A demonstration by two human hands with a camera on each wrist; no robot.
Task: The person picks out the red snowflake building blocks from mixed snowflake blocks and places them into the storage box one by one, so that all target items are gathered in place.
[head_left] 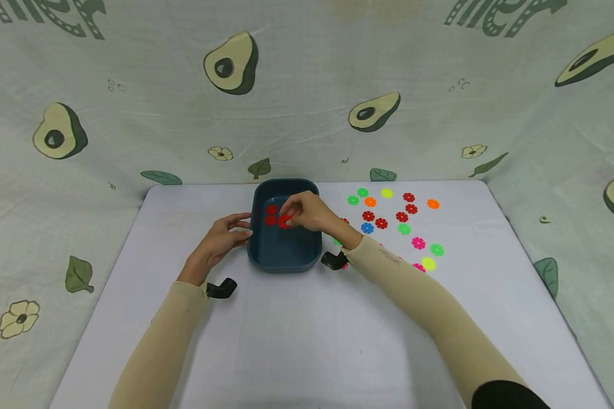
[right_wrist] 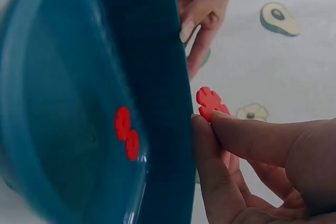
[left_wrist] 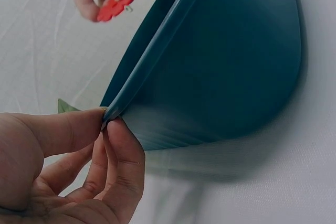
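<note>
A dark blue rectangular tub (head_left: 285,250) with rounded corners stands at the far middle of the table. My left hand (head_left: 219,240) pinches its left rim between thumb and fingers, as the left wrist view shows (left_wrist: 97,166). Over the tub, my right hand (head_left: 311,213) pinches a red flower-shaped plastic disc (right_wrist: 210,100) between thumb and forefinger. Two more red discs (right_wrist: 127,132) lie touching on the tub's floor.
Right of the tub, several notched discs are scattered on the white table (head_left: 286,341): dark red (head_left: 381,224), green (head_left: 437,250), orange (head_left: 433,204), yellow (head_left: 428,263), pink (head_left: 418,243) and blue (head_left: 367,228). An avocado-print cloth (head_left: 297,125) hangs behind.
</note>
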